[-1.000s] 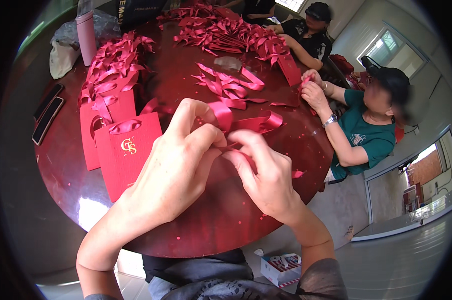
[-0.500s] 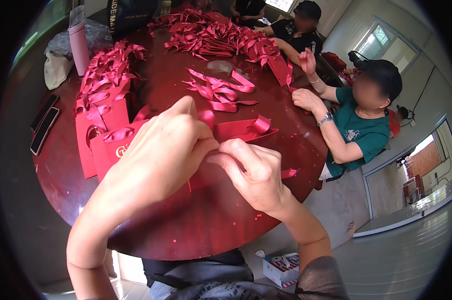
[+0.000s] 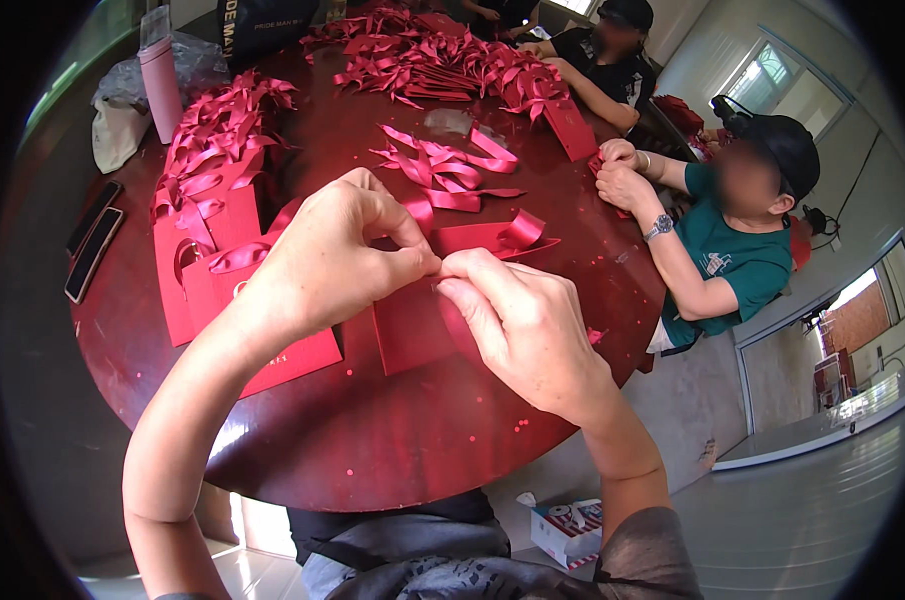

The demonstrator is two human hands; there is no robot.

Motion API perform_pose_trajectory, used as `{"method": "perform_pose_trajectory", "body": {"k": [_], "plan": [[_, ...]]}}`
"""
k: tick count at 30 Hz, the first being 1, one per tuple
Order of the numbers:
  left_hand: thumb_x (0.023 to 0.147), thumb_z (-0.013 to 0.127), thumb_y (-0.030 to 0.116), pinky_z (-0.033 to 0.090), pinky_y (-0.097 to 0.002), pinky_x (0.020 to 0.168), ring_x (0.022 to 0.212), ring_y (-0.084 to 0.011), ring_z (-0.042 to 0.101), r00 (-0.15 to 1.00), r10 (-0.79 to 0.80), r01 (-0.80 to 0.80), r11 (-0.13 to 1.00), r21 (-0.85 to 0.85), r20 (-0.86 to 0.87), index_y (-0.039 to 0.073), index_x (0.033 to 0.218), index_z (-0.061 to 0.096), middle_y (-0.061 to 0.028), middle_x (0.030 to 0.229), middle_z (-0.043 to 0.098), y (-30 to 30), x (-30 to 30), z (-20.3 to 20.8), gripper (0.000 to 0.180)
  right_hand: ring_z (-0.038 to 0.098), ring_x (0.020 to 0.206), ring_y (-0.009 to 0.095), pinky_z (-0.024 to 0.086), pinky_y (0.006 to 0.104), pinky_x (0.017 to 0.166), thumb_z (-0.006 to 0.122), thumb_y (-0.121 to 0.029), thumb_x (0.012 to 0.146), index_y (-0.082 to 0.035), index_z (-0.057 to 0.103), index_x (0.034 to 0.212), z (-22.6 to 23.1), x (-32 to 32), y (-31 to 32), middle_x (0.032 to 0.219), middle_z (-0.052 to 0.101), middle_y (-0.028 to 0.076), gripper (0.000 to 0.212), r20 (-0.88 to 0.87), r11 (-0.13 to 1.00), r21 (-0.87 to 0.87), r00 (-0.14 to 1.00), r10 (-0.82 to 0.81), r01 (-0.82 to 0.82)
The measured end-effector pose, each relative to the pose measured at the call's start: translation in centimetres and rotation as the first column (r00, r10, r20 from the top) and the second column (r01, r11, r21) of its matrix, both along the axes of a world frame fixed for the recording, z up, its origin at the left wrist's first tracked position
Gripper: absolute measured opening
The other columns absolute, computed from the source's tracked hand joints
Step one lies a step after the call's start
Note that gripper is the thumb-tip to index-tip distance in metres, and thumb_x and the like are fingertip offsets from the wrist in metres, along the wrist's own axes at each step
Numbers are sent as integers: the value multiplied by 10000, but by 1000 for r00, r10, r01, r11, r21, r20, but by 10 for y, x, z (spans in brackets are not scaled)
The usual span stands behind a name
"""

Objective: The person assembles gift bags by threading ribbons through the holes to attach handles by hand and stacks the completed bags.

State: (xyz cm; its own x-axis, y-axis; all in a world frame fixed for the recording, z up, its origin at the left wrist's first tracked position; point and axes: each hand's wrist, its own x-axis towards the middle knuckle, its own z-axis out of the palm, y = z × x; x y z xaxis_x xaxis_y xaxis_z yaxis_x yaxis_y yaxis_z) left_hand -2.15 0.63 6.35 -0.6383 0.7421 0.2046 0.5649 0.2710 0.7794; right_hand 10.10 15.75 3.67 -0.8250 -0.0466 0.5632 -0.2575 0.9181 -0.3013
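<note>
In front of me, my left hand (image 3: 343, 245) and my right hand (image 3: 518, 325) are both closed in a pinch, fingertips meeting just above a red paper bag (image 3: 408, 335). What the fingertips hold is too small and hidden to make out. A pink satin ribbon (image 3: 523, 231) loops up at this bag's far right edge, and another piece of ribbon (image 3: 420, 213) shows just beyond my left hand. Under my left forearm lies a second red bag (image 3: 303, 362) with gold print, partly covered.
Red bags with ribbon handles (image 3: 208, 190) line the table's left side. Loose ribbons (image 3: 448, 170) lie mid-table, a big ribboned heap (image 3: 423, 65) behind. A pink bottle (image 3: 160, 90) and phone (image 3: 95, 255) sit left. A co-worker in green (image 3: 728, 265) works at right.
My left hand's fingers have arched, leaving a gap above its pinch. The fingertips stay together. The co-worker in green has brought both hands together at the table edge.
</note>
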Motion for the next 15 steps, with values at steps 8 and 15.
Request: {"method": "perform_pose_trajectory", "body": {"k": [8, 15], "plan": [[796, 718, 128, 498, -319, 784, 890, -183, 610, 978, -64, 48, 995, 88, 196, -41, 788, 708, -110, 894, 597, -2, -4, -11, 170, 640, 597, 274, 486, 361, 536, 637, -76, 889, -29, 602, 940, -1, -3, -1, 667, 630, 105, 77, 26, 999, 39, 999, 31, -32], [833, 732, 172, 480, -260, 703, 744, -117, 595, 948, -34, -22, 985, 172, 316, 8, 874, 674, -45, 824, 649, -7, -22, -5, 178, 647, 599, 263, 487, 345, 526, 635, -59, 874, -45, 571, 883, 2, 6, -9, 670, 638, 91, 66, 56, 989, 19, 988, 143, -145]]}}
